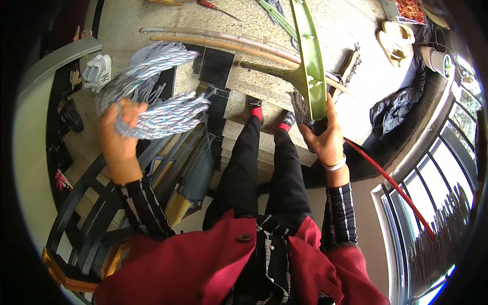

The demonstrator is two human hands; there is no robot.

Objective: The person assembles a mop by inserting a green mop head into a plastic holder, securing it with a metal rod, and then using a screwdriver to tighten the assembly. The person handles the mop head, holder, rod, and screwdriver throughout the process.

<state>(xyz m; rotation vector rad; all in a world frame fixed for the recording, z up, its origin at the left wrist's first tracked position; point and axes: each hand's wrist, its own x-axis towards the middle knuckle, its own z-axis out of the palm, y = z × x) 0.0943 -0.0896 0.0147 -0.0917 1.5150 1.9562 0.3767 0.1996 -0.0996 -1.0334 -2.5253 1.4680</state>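
Note:
My left hand [121,140] is closed around the middle of a bundle of grey, white and blue mop yarn [165,118]. Both ends of the loose strands hang off to the right. On the other side, my right hand [329,140] grips the near end of a long green plastic mop head [316,63]. The mop head has a ribbed socket pointing left and small holes or pegs along its channel. A clump of darker grey yarn [301,107] shows beside my right fingers, partly hidden by the mop head.
Two wooden poles [229,46] lie across the stone steps, with a red-handled screwdriver [207,4] beyond. Left are white shoes [96,72] and a dark railing [91,203]. Right are tan slippers [391,44], a black plastic bag [399,109] and a red stick [391,180].

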